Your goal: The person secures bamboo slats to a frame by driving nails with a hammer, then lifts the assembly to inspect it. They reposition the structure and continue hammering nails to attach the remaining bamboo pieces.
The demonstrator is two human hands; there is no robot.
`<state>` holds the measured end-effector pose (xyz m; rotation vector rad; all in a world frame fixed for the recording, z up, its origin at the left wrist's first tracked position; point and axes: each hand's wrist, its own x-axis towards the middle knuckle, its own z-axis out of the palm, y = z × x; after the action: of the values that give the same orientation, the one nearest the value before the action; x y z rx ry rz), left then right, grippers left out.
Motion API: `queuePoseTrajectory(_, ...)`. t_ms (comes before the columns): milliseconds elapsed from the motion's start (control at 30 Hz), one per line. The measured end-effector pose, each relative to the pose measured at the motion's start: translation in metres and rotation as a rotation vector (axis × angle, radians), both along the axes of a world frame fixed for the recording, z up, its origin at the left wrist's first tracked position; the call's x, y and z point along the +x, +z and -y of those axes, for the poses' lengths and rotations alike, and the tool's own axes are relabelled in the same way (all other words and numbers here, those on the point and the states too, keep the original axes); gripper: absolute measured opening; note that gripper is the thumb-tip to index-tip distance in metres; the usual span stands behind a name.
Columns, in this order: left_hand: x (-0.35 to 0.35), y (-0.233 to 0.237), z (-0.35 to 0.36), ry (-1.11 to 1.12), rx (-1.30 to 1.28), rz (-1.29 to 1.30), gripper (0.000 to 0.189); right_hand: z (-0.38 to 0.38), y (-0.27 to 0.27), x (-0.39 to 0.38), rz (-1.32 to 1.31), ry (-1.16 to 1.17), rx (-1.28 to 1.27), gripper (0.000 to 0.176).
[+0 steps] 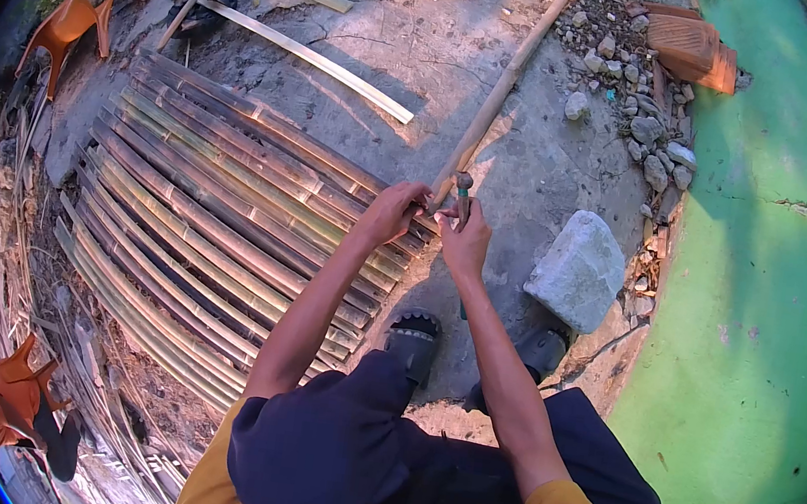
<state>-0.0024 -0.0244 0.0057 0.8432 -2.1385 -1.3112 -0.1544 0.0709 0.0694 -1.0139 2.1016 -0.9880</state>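
My left hand (392, 214) is closed at the upper right corner of a row of bamboo slats (226, 220), its fingers bent close to the slat ends; what it pinches is too small to make out. Beside it, my right hand (465, 240) is wrapped round a hammer (463, 194), whose head points up and away from me. The fingertips of both hands are close together. Just beyond them, a long wooden pole (510, 79) lies on the ground, its near end by my hands.
A large pale stone block (577, 270) sits right of my feet. Rubble (645, 131) and stacked orange tiles (691, 48) border a green floor (745, 344). Loose strips (307, 56) lie at the upper left. Orange chairs (65, 34) stand at the left.
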Motion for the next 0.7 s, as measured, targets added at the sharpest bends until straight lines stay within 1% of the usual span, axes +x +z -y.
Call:
queuePoseTrajectory(67, -0.001, -0.002, -0.001, -0.001, -0.023, -0.003, 0.039, -0.001, 0.001, 0.001, -0.004, 0.002, -0.004, 0.03)
queuePoseTrajectory(133, -0.001, -0.002, -0.002, 0.01, 0.026, -0.007, 0.04, 0.0, -0.001, 0.001, -0.007, 0.006, -0.011, 0.03)
queuePoseTrajectory(233, 0.0, -0.001, -0.001, -0.004, 0.025, 0.0, 0.039, -0.001, 0.0, 0.003, -0.003, -0.011, -0.027, 0.031)
queuePoseTrajectory(367, 0.001, -0.004, -0.001, 0.007, 0.007, 0.012, 0.04, -0.001, 0.0, 0.003, -0.029, 0.021, -0.013, 0.031)
queuePoseTrajectory(433, 0.002, -0.004, -0.002, -0.017, -0.02, -0.014, 0.037, -0.002, -0.004, 0.003, -0.038, 0.034, -0.024, 0.031)
queuePoseTrajectory(467, 0.002, -0.004, -0.002, -0.019, -0.02, -0.014, 0.037, -0.002, -0.006, 0.002, -0.037, 0.04, -0.068, 0.031)
queuePoseTrajectory(533, 0.0, -0.002, -0.002, -0.045, -0.125, 0.022, 0.033, -0.001, -0.008, 0.001, -0.037, 0.045, -0.112, 0.033)
queuePoseTrajectory(567, -0.001, -0.001, -0.003, -0.048, -0.125, 0.022, 0.033, -0.001, -0.009, 0.001, -0.016, 0.036, -0.119, 0.032)
queuePoseTrajectory(633, -0.006, -0.011, -0.007, 0.033, -0.165, 0.006, 0.03, 0.0, -0.011, 0.001, 0.003, 0.027, -0.127, 0.032)
queuePoseTrajectory(700, -0.008, -0.017, -0.01, 0.055, -0.157, 0.01, 0.027, -0.001, -0.013, -0.001, -0.02, 0.043, -0.133, 0.031)
